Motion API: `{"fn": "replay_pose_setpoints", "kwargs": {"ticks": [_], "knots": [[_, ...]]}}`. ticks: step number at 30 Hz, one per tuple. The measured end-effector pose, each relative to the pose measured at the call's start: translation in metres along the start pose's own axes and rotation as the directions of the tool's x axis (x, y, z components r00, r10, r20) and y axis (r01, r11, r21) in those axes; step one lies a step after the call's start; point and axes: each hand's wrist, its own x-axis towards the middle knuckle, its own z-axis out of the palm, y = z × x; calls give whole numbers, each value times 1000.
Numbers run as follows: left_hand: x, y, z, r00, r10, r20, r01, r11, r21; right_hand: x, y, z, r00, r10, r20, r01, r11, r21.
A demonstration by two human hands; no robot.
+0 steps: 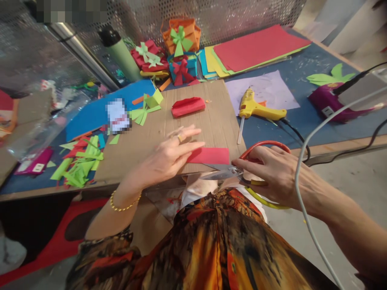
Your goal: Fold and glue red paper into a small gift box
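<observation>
A red paper strip (211,156) lies near the front edge of the cardboard (148,149). My left hand (171,151) rests on the cardboard with its fingers apart, the fingertips at the strip's left end. In my right hand (266,173) is a pair of scissors (234,171) with red and yellow handles; the blades point left, just below the strip at the cardboard's edge. Behind my left hand a folded red paper piece (188,106) sits on the cardboard.
Green paper strips (81,161) are heaped at the left, near a phone (118,115). A yellow glue gun (260,108) lies on purple paper. Small paper bags (181,36), a bottle (123,58) and stacked coloured sheets (256,48) stand behind. A grey cable (298,173) crosses my right arm.
</observation>
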Motion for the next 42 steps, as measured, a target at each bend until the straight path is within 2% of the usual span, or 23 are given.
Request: {"fn": "replay_pose_setpoints", "kwargs": {"ticks": [3, 8, 12, 15, 20, 23, 25, 29, 32, 37, 42], "knots": [[-27, -1, -7, 997, -41, 66, 35, 995, 98, -2, -3, -1, 1000, -2, -3, 2, 1000, -16], [-48, 4, 11, 991, -31, 128, 10, 986, 164, -15, -5, -7, 999, 42, 26, -40, 998, -58], [-42, 21, 30, 991, 19, 134, -50, 972, 231, -37, -5, -10, 992, 102, 74, -98, 993, -65], [-35, 34, 38, 991, 56, 122, -88, 956, 281, -51, -6, -8, 990, 134, 37, -129, 985, -111], [-18, 37, 32, 990, 128, 51, -138, 928, 346, -45, -4, -10, 995, 100, 7, -99, 991, -95], [-1, 22, 22, 984, 166, 58, -176, 954, 244, -36, -1, -11, 999, 47, -11, -47, 998, -50], [10, 8, 18, 973, 213, 89, -220, 973, 69, -35, 1, -8, 998, 37, -44, -40, 997, -68], [24, -14, 17, 965, 209, 160, -188, 972, -142, -37, 1, 1, 993, 75, -87, -83, 992, -93], [25, -19, 17, 967, 175, 184, -145, 975, -168, -32, 0, 0, 996, 50, -78, -57, 994, -97], [23, -19, 20, 966, 186, 182, -155, 973, -171, -23, 2, -5, 998, -5, -67, -1, 996, -93], [21, -22, 23, 966, 211, 147, -186, 968, -166, -34, 5, -6, 1000, 18, -13, -17, 999, 34]]}}
